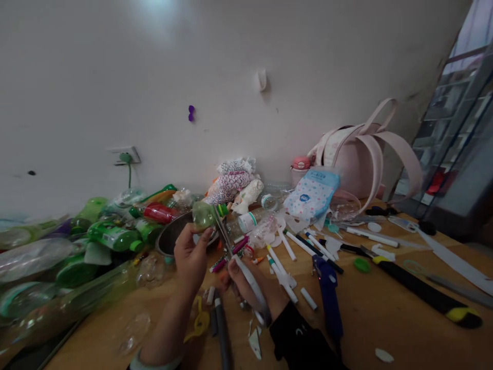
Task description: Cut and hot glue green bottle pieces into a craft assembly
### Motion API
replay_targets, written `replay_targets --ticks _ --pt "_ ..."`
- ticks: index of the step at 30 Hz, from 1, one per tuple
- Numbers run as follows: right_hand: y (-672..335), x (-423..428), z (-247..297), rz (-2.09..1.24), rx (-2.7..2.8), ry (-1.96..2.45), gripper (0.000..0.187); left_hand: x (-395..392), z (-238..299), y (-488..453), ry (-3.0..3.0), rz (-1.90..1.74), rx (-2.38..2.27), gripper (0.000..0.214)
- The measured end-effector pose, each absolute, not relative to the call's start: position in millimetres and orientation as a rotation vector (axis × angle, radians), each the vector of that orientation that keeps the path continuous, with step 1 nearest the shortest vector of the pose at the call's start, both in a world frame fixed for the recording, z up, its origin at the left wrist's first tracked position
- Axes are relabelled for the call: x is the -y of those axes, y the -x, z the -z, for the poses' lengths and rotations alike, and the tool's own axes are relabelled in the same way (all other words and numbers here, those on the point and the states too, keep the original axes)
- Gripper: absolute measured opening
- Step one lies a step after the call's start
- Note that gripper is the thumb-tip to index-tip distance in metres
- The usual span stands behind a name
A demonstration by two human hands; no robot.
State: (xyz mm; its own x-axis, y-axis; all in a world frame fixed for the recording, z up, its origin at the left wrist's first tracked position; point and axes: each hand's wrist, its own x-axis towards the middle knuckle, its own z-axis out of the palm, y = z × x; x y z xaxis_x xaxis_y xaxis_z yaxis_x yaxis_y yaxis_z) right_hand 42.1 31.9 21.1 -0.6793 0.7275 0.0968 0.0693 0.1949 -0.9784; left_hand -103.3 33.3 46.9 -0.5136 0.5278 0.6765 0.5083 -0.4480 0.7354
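My left hand (191, 255) pinches a cut piece of green plastic bottle (202, 216), held up over the table. My right hand (256, 290) is wrapped round the pale handles of a pair of scissors (224, 231). The blades point up and away, right beside the bottle piece. A green cap (222, 209) shows just past the blades; whether it belongs to this piece I cannot tell. Below my hands lie a yellow plastic part (201, 319), a dark marker (222, 329) and white scraps (254, 343).
Plastic bottles (113, 235) crowd the left, beside a dark bowl (169, 237). Several markers (277, 259), a blue glue gun (327, 293) and a black-and-yellow utility knife (419, 288) lie to the right. Behind them stand a blue dotted packet (314, 192) and a pink bag (356, 164) against the wall.
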Motion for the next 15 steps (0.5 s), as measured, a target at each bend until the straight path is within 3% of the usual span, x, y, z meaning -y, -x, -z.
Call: replay_targets --ticks 9,15 --pt "-45.0 -28.7 -28.9 -1.314 1.959 0.802 0.053 -31.2 -55.0 102.8 -1.515 -2.171 -1.615 0.019" --pt "-44.3 -29.5 -30.9 -1.220 2.006 0.776 0.051 -33.6 -49.2 112.0 -1.595 -2.164 -1.727 0.020"
